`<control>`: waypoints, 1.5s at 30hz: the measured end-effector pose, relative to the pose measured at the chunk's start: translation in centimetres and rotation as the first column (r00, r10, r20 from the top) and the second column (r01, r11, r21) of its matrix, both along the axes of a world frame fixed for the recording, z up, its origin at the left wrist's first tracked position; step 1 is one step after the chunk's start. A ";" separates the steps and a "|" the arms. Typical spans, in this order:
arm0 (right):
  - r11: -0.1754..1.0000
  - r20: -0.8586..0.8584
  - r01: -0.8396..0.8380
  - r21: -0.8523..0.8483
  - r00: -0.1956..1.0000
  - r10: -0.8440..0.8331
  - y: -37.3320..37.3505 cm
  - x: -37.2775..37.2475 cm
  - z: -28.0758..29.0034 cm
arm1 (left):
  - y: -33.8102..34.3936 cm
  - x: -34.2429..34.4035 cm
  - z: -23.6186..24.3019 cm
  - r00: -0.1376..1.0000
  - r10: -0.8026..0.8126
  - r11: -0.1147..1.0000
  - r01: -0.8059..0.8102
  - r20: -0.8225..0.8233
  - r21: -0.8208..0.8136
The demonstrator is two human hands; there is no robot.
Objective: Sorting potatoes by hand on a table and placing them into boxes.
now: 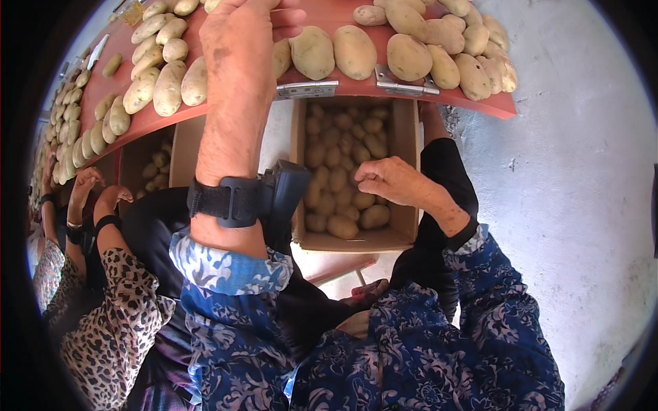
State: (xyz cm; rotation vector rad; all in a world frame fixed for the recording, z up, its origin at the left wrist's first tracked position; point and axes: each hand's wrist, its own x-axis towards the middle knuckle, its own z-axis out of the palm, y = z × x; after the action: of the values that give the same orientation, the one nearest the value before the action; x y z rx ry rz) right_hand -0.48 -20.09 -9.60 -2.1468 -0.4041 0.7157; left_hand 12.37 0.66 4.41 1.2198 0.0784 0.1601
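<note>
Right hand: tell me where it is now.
The right hand is just right of centre in the head view, over the right side of the cardboard box that holds potatoes.

Bright, soft light washes the pale wall at my right, while the cardboard box before me lies in shadow. Fisheye distortion curves my counter toward black corners
</note>
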 end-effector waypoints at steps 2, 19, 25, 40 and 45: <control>0.998 0.042 -0.029 -0.062 0.999 0.032 -0.9 0.4 1.8 | -0.2 -0.2 0.1 1.000 0.004 1.000 -0.005 0.009 0.022; 0.952 0.461 -0.205 -0.225 0.839 0.290 0.9 2.3 16.2 | -0.6 -1.9 -0.9 0.974 -0.172 0.977 0.150 0.145 0.152; 0.922 0.439 -0.285 -0.263 0.816 0.377 3.5 4.0 17.1 | -0.3 -1.9 -1.1 0.967 -0.198 0.971 0.172 0.158 0.164; 0.952 0.431 -0.218 -0.215 0.854 0.293 2.5 3.0 11.7 | -1.6 -6.6 -1.1 0.841 -0.539 0.771 0.470 0.045 0.430; 0.936 0.474 -0.123 -0.331 0.835 0.278 2.5 3.6 10.7 | -1.6 -7.6 -2.2 0.846 -0.533 0.741 0.457 0.016 0.492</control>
State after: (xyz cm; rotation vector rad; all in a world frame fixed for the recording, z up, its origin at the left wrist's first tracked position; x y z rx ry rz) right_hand 3.13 -17.64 1.10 -2.5983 -0.8708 0.3040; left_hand 4.82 -0.95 2.17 1.6706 -0.4553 -0.2136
